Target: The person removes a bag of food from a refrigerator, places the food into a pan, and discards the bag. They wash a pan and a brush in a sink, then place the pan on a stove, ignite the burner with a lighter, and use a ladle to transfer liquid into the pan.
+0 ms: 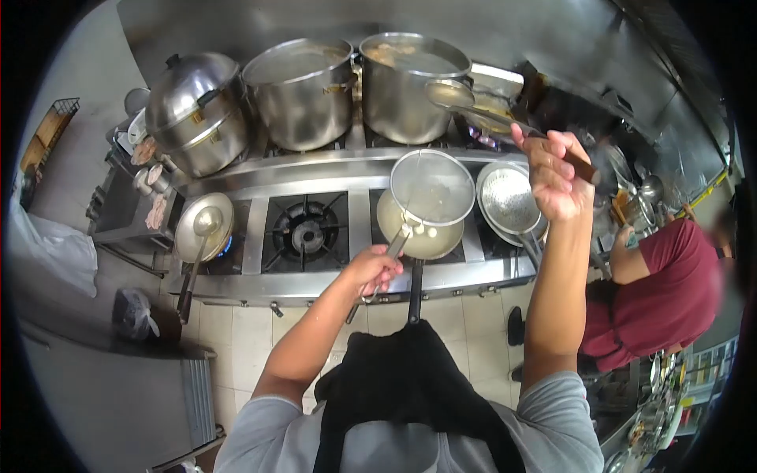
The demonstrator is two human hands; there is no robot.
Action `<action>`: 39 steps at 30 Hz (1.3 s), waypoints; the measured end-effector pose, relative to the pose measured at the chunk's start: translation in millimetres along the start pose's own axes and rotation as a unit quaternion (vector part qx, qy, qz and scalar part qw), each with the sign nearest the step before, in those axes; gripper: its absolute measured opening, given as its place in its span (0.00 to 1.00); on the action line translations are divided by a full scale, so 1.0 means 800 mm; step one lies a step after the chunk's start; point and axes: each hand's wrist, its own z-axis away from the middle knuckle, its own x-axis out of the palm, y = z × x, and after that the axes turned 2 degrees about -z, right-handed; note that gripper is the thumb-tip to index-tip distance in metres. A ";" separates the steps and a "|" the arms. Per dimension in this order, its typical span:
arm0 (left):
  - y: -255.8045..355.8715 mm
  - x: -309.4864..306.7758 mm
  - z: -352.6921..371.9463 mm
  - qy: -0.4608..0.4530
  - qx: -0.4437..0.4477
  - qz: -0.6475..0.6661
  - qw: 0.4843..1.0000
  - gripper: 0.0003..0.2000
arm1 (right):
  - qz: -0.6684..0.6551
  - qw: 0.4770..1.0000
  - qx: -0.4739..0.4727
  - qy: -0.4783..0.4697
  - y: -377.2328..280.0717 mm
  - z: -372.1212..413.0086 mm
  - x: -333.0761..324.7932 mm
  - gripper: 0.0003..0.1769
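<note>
My left hand (374, 272) is closed around the metal handle of a round mesh strainer (433, 186). The strainer overlaps a frying pan (446, 241) on the stove, and its near rim has small white pieces (419, 230) beside it. The pan's black handle (415, 290) points toward me, just right of my left hand. Raised to the right, my right hand (558, 175) grips the dark handle of a ladle (450, 95). The ladle's bowl hangs in front of the right stockpot (410, 98).
Another stockpot (300, 106) and a domed steamer pot (197, 118) line the back. A wok (189, 236) with a ladle sits over a blue flame at left, beside a burner (307, 233). Right are stacked strainers (507, 197) and a person in maroon (670, 292).
</note>
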 end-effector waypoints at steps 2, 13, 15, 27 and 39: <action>-0.004 -0.004 -0.001 0.001 -0.001 -0.002 1.000 0.15 | -0.014 1.000 0.011 0.014 0.028 0.030 -0.023 0.25; -0.043 -0.024 -0.007 -0.002 -0.036 0.008 0.999 0.13 | 0.172 0.937 0.022 0.304 0.165 0.133 -0.161 0.18; -0.046 -0.025 -0.008 -0.011 -0.038 0.023 0.999 0.13 | 0.321 0.887 0.043 0.329 0.188 0.150 -0.165 0.22; -0.035 -0.027 -0.001 -0.010 -0.033 0.024 0.999 0.15 | 0.566 0.746 0.087 0.339 0.196 0.244 -0.200 0.25; -0.035 0.000 -0.004 0.006 -0.034 0.037 0.999 0.17 | 0.204 0.977 -0.039 0.041 -0.026 0.037 -0.118 0.27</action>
